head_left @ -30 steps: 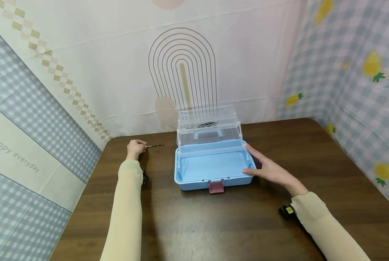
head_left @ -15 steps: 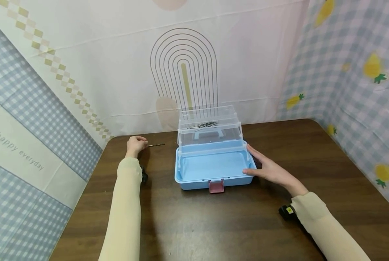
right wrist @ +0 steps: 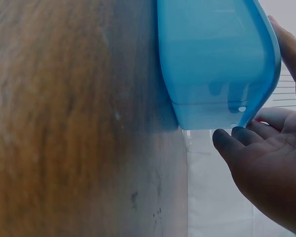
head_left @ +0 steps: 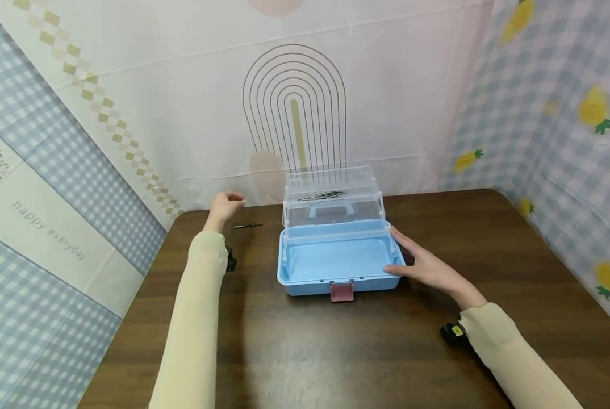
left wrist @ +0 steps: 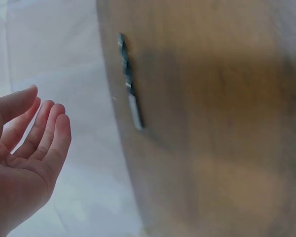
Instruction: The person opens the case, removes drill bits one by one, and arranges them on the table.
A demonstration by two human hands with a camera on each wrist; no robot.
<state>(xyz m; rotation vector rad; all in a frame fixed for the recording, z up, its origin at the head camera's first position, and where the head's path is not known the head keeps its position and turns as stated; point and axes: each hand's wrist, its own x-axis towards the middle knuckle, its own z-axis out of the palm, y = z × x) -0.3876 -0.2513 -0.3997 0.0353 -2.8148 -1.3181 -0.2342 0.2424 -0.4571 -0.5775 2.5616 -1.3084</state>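
Observation:
A dark twist drill bit [head_left: 247,226] lies on the table left of the toolbox, and the left wrist view shows the same drill bit [left wrist: 129,81] with nothing touching it. My left hand [head_left: 225,205] is raised behind and left of it. That left hand [left wrist: 32,148] has loosely bent fingers and holds nothing. My right hand [head_left: 427,267] holds the right end of the light blue toolbox [head_left: 310,288], thumb on the rim near the front and fingers at the back corner. In the right wrist view, the fingers of the right hand [right wrist: 271,153] meet the edge of the toolbox [right wrist: 217,54].
Clear fold-out trays [head_left: 330,196] stand raised over the back of the toolbox, with several dark thin drill bits [head_left: 325,195] in one. A pink latch [head_left: 342,292] hangs down in front. The brown table [head_left: 330,358] ends at a printed cloth [head_left: 387,102] behind.
My left hand has let go of the drill bit, which stays on the table, and has moved up and back. The right hand keeps its place on the toolbox. The head view shifts slightly.

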